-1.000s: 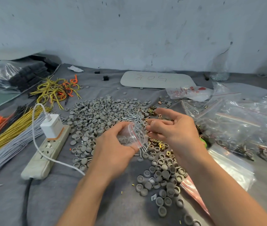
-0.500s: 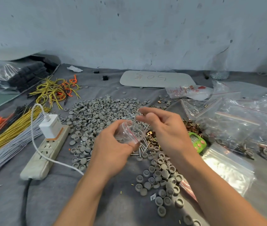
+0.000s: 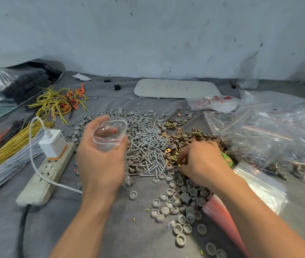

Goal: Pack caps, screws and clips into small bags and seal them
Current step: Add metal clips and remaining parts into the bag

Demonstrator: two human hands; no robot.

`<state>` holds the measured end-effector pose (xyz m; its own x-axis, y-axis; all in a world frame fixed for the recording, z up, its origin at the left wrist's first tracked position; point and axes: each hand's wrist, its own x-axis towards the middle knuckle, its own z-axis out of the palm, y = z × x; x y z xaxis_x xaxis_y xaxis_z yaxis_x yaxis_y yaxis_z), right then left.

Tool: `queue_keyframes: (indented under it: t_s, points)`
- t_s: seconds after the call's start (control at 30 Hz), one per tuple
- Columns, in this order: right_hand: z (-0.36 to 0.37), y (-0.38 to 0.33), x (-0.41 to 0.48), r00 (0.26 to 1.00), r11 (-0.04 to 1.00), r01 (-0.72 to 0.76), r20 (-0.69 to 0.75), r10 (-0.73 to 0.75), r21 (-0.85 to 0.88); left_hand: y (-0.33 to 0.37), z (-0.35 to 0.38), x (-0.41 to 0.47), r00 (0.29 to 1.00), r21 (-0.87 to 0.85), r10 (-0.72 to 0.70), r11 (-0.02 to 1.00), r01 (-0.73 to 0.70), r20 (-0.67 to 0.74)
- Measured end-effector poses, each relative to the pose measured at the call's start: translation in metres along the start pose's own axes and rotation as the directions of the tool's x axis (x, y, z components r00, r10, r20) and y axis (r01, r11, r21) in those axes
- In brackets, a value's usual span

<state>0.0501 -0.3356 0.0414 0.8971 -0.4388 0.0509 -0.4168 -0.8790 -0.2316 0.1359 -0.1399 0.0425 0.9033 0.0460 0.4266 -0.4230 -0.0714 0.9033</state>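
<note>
My left hand (image 3: 101, 161) holds a small clear zip bag (image 3: 108, 134) with its mouth spread wide, raised above the grey caps. My right hand (image 3: 202, 164) reaches down into the brass clips (image 3: 190, 138), its fingertips curled and pinching among them. Silver screws (image 3: 148, 146) lie in a heap between the two hands. Grey caps (image 3: 177, 203) are spread near the front, and more grey caps lie at the back of the heap (image 3: 140, 116).
A power strip (image 3: 45, 174) with a white charger (image 3: 53, 144) lies at the left beside wire bundles (image 3: 12, 148). Filled clear bags (image 3: 282, 138) pile at the right, with a stack of small bags (image 3: 259, 185) and a green counter (image 3: 227, 159) near my right hand.
My right hand left the bag's mouth and dropped right into the brass clips. My left hand lifted the bag and moved it left, its mouth now held wide.
</note>
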Motion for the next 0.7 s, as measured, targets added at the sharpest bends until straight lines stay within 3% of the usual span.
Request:
queue_keyframes:
  t_s: [0.1, 0.2, 0.3, 0.7]
  points:
    - [0.001, 0.0, 0.001, 1.0, 1.0, -0.001, -0.026, 0.001, -0.02, 0.001, -0.003, -0.002, 0.999, 0.064, 0.05, 0.997, -0.05, 0.001]
    - [-0.001, 0.002, 0.001, 1.0, 1.0, -0.005, -0.005, 0.005, 0.025, 0.002, -0.002, -0.007, 0.988, 0.221, 0.101, 0.967, -0.126, 0.12]
    - [-0.002, 0.003, -0.001, 0.999, 1.0, 0.018, 0.045, -0.018, 0.005, -0.001, 0.003, -0.01, 0.967, 0.343, 0.031, 0.932, -0.12, 0.252]
    - [0.006, -0.003, -0.002, 0.999, 0.997, 0.03, 0.013, -0.029, -0.072, -0.003, 0.008, -0.012, 0.951, 0.351, -0.039, 0.933, -0.075, 0.305]
